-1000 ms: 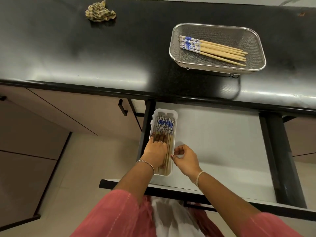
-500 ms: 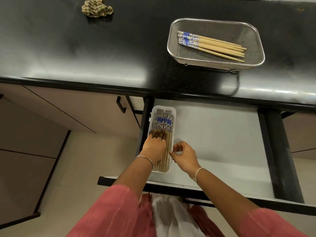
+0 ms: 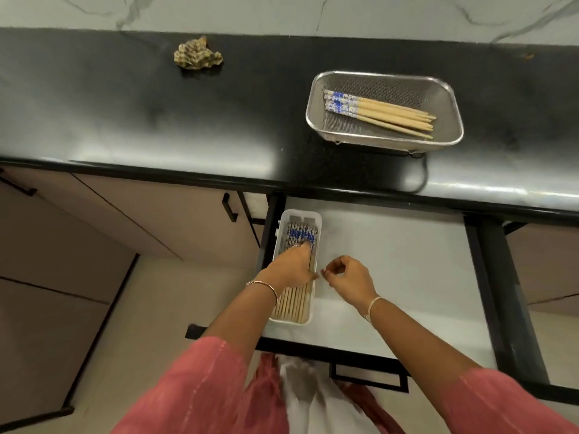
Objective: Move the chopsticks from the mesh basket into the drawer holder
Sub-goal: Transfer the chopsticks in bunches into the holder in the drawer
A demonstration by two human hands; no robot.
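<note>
I see left hand (image 3: 293,264) flat, fingers (image 3: 303,245) extended, pressing on chopsticks (image 3: 297,270) in white holder (image 3: 316,220), left side of open drawer (image 3: 391,261). Right hand (image 3: 349,277) just right of holder, fingers curled narrow, holding nothing I can make out. Far beyond fingers, on black tabletop (image 3: 125,104), basket (image 3: 451,98) with more chopsticks (image 3: 376,112). Crumpled cloth (image 3: 198,55) farther left.
</note>
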